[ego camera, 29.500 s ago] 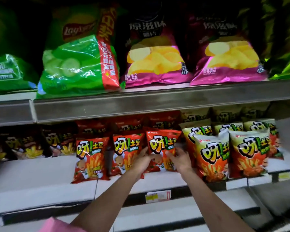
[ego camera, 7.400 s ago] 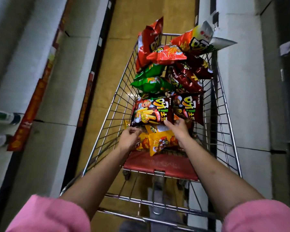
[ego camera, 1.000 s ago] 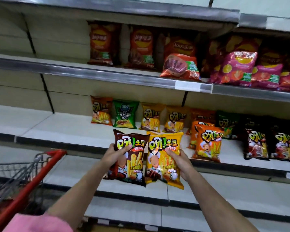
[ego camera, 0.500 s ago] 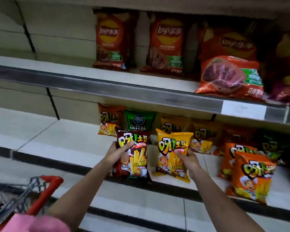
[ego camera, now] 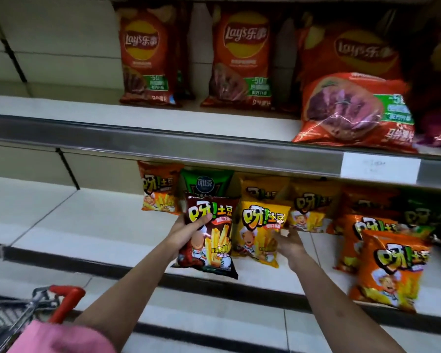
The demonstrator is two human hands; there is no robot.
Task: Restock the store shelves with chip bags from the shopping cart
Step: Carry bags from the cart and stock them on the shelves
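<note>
Shelving two bags at once, and I see both have come in over the shelf since half a second ago.

From the left: the cart (ego camera: 61, 301) handle sits low by my sleeve; my left hand (ego camera: 186, 233) grips the brown bag (ego camera: 209, 238), thumb across its face, held above the shelf (ego camera: 87, 225) edge. The yellow bag (ego camera: 260, 233) now stands on the shelf before the back row, my right hand (ego camera: 288, 242) at its right edge, fingers loose. I judge it nearly placed; the brown one comes next.

Upright dark-red chip bag (ego camera: 207, 235) beside yellow chip bag (ego camera: 260, 233) at shelf (ego camera: 92, 225) front
</note>
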